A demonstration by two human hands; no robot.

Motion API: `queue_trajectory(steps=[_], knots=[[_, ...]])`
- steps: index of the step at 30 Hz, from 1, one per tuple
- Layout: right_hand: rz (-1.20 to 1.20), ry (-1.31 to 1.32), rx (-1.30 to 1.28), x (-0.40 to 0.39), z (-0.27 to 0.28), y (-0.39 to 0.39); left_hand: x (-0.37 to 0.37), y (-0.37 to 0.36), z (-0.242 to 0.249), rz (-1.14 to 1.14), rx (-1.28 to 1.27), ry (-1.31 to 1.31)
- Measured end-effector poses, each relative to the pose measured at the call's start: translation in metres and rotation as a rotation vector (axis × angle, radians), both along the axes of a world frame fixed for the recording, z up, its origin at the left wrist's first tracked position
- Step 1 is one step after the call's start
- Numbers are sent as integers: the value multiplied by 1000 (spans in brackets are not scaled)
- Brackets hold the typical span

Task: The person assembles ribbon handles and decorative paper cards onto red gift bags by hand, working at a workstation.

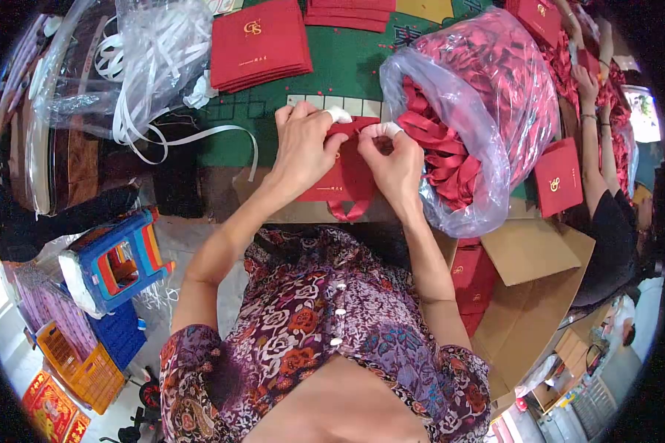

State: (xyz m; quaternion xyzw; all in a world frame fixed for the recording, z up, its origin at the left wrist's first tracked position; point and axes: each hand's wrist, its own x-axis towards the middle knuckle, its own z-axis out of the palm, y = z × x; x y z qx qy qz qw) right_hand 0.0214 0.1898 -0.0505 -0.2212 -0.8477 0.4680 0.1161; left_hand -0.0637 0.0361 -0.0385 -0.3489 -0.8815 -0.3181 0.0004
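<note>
Between the left hand (pixel 303 145) and right hand (pixel 397 164), the red bag (pixel 347 178) looks light and easily creased, best held at its far edge, which the right fingertips seem to pinch while the left thumb and forefinger stand slightly parted, their hold unclear.

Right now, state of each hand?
Left hand: fingers curled at the red bag's upper edge; firm grip or not, can't tell.
Right hand: closed, apparently pinching the same edge.

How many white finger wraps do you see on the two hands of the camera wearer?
2: one white wrap on the left hand, another on the right hand. More may be hidden.
</note>
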Motion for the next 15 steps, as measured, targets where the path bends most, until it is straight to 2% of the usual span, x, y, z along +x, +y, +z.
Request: queue_trajectory(steps=[5, 8, 11, 15], knots=[[-11, -25, -18, -3, 16, -5, 8, 2, 3, -8, 24, 8], [-7, -46, 63, -6, 19, -9, 13, 5, 0, -29, 10, 177], [-52, 88, 5, -5, 13, -11, 5, 3, 4, 12, 30, 42], [-9, 108, 42, 3, 14, -8, 3, 2, -4, 26, 58, 32]])
